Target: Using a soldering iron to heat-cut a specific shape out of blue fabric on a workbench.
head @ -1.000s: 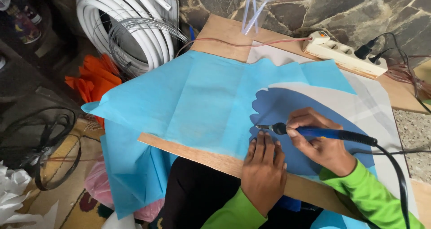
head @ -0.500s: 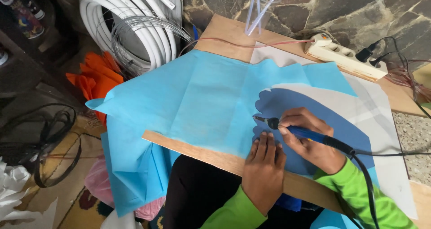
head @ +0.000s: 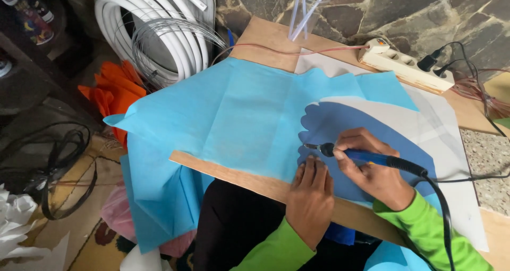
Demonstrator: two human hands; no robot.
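**Hot tool tracing a scalloped edge on blue fabric**

The right hand (head: 372,167) was wrapped closed around a blue-handled soldering iron (head: 366,156), pen style, with the metal tip pointing left and touching the light blue fabric (head: 249,117) at a scalloped edge. The left hand (head: 311,196) wasn't gripping anything, it lay flat with the fingers together, pressing the fabric down just near of the tip.

The fabric was spread over a wooden board (head: 234,175) across the lap, hanging off its left end. Right of the tip sat a darker blue scalloped shape (head: 340,122) with pale grey sheet (head: 425,122) beyond it. My guess: the far scallops looked already cut, and the near part of the outline was what's left.

The iron's black cord (head: 441,207) ran off to the near right. A white power strip (head: 406,64) sat at the far right, and white hose coils (head: 154,32) at the far left.
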